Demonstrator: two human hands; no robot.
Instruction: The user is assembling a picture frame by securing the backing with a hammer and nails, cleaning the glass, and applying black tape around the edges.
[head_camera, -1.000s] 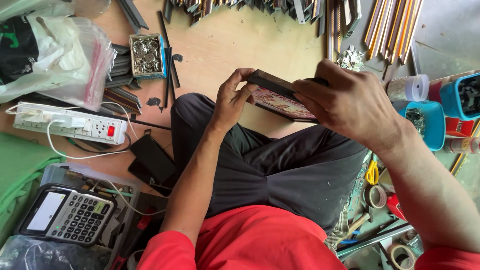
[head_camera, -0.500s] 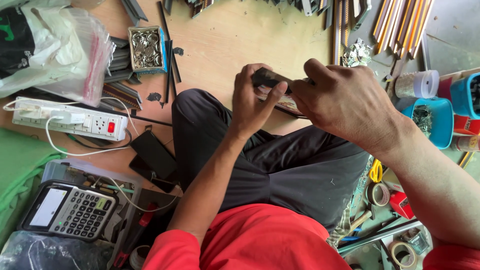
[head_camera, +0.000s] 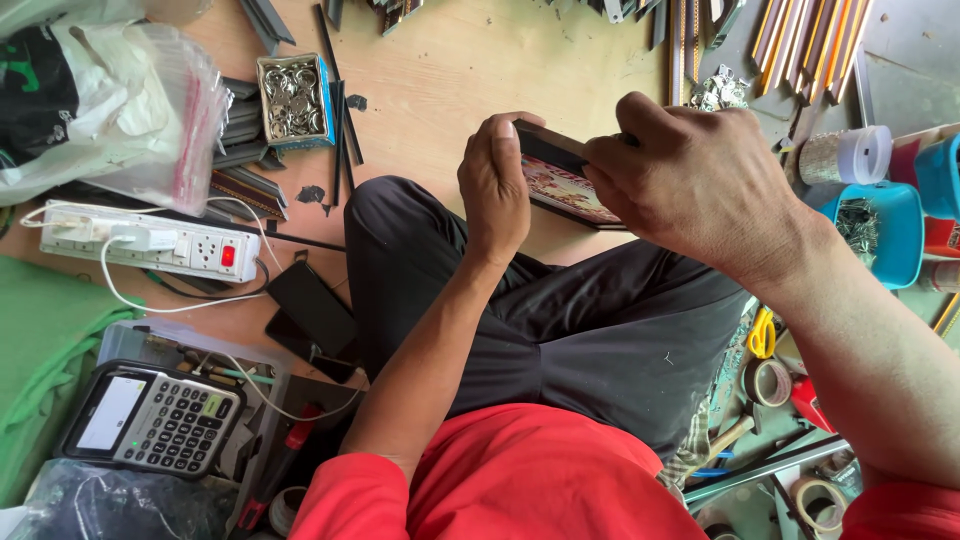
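Gripping a small picture frame (head_camera: 560, 180) between left hand (head_camera: 497, 185) and right hand (head_camera: 690, 180), steadied above the lap.

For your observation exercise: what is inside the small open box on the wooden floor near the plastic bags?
The small open box is filled with small shiny silver metal pieces, heaped to its rim. Their exact kind is too small to tell. Whatever lies beneath the top layer, and the box's bottom, is covered.

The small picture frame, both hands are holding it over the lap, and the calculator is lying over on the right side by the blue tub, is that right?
Not quite. Both hands, left hand and right hand, do hold the small picture frame over the lap, but the calculator lies on the left side, below the white power strip, far from the blue tub. The head view shows it.
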